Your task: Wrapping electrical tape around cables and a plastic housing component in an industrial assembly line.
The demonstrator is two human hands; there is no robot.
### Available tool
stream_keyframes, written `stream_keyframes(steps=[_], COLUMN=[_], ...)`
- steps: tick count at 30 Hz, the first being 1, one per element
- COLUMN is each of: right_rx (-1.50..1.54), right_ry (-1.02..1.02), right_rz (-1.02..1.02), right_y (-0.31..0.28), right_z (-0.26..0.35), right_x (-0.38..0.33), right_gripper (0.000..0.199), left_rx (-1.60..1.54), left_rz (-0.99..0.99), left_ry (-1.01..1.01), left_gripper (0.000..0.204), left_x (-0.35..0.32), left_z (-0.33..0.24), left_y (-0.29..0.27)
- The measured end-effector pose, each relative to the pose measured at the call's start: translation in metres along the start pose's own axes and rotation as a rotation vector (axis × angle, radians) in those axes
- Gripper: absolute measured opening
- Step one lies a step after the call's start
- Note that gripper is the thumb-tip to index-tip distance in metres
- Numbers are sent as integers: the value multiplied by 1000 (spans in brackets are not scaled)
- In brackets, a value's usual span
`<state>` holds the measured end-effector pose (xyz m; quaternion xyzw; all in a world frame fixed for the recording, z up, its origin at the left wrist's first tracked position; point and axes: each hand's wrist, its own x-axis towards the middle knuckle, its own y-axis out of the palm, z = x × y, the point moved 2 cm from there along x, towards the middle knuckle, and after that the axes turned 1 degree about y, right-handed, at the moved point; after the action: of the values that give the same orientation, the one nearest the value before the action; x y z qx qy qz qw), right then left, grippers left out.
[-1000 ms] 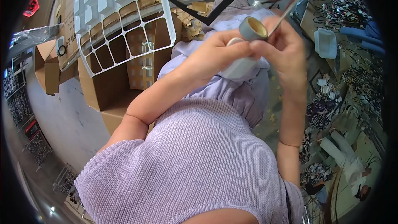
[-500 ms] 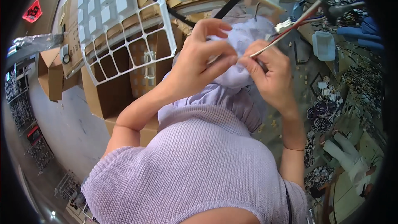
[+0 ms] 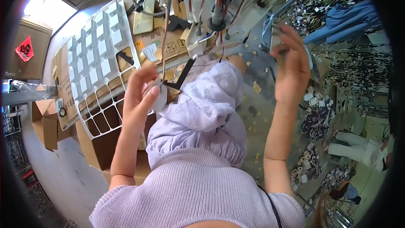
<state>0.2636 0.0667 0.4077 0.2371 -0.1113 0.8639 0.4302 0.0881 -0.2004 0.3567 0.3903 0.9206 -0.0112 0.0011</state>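
Note:
My left hand [image 3: 141, 95] is raised in front of the perforated tray, its thumb and fingers closed around a small whitish piece [image 3: 159, 98]. A thin brown-and-white wire [image 3: 166, 29] hangs down to that piece; whether it is attached I cannot tell. My right hand [image 3: 292, 65] is lifted off to the right, smeared by motion, with its fingers apart and nothing visible in them. Between the hands, a cluster of cables with a dark round fitting [image 3: 217, 20] hangs above my lap, beside a white connector block [image 3: 195, 48].
At the left, a white grid tray [image 3: 101, 112] carries rows of white square pieces [image 3: 99, 48] above an open cardboard box [image 3: 95, 152]. Bundles of wires [image 3: 318, 116] lie along the right. Blue cloth [image 3: 341, 23] drapes at upper right. Another person [image 3: 358, 150] is at far right.
My hands were close together, the right one on a light wire with a connector. Now they are wide apart; the right has let go of the wire and moved right. The view has shifted.

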Motion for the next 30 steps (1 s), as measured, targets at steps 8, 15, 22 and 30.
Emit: stream_keyframes(steps=[8,15,22,30], right_rx=[-285,282,119,301], right_ry=[-64,247,53,348], right_rz=[150,677,585,196], right_y=[52,4,4,-7], right_z=[13,37,42,47], right_x=[40,38,25,9], right_gripper=[20,38,36,21], left_rx=[268,72,-626,-105], left_rz=[-65,166,978,200], left_ry=[744,604,-271,812], left_gripper=[38,65,76,40], left_x=[8,49,53,60], left_z=[-34,-64,-46,-52], left_y=[61,94,135,117])
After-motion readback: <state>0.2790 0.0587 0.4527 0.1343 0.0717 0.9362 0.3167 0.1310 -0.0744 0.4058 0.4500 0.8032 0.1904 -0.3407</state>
